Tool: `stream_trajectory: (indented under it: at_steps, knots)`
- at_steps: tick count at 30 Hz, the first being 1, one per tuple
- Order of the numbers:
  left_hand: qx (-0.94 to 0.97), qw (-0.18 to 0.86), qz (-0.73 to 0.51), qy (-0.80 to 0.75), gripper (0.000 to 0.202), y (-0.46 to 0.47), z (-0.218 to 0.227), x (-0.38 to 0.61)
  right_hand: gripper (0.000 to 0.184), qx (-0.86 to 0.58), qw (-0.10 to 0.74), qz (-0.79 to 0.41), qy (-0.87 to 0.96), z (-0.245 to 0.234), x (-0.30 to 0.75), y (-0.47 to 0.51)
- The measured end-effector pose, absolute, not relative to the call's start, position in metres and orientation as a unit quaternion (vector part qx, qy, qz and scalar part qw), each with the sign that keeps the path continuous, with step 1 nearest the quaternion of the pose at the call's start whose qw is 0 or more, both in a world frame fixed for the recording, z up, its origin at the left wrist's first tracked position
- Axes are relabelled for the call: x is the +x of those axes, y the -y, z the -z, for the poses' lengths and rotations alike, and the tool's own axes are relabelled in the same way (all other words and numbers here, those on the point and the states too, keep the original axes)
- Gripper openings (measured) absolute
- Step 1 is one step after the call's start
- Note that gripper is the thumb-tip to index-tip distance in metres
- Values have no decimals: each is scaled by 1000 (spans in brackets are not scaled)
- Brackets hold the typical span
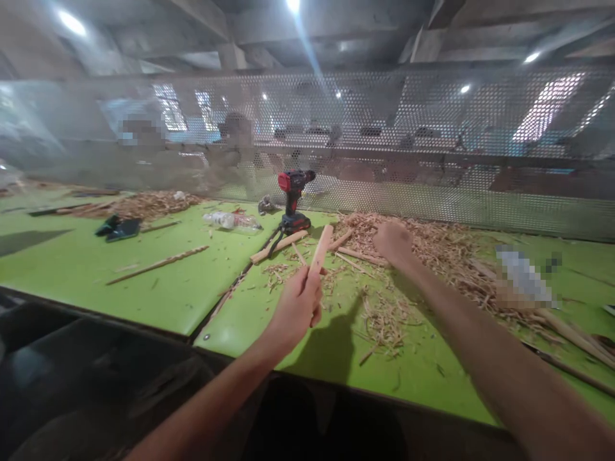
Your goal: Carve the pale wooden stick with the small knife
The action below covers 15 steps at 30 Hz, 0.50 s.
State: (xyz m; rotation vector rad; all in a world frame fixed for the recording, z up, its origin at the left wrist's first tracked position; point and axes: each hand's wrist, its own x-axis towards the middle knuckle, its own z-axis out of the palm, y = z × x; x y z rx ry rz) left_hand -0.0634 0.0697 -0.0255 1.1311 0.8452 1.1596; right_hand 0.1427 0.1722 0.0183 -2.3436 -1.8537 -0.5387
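Note:
My left hand (pixel 298 306) is closed round the lower end of a short wooden stick (pixel 321 247), which points up and away over the green table (pixel 144 282). My right hand (pixel 393 243) reaches further out with its fingers curled down into a pile of wood shavings (pixel 432 250); what they hold, if anything, is hidden. Several other wooden sticks (pixel 278 246) lie just beyond my hands.
A red and black cordless drill (pixel 293 198) stands upright behind the sticks. A clear plastic bottle (pixel 230 221) lies to its left, a long stick (pixel 158 264) and a dark object (pixel 118 227) further left. A perforated metal screen (pixel 384 128) closes off the back; people sit behind it.

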Motion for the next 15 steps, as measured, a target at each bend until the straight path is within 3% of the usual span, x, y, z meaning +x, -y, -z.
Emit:
stream_trajectory:
  at_steps: [4, 15]
  knots:
    - [474, 625, -506, -358, 19, -79, 31, -55, 41, -699, 66, 151, 696, -11, 113, -141]
    - [440, 628, -534, -355, 29, -84, 31, -47, 41, -672, 87, 178, 713, -10, 66, -123]
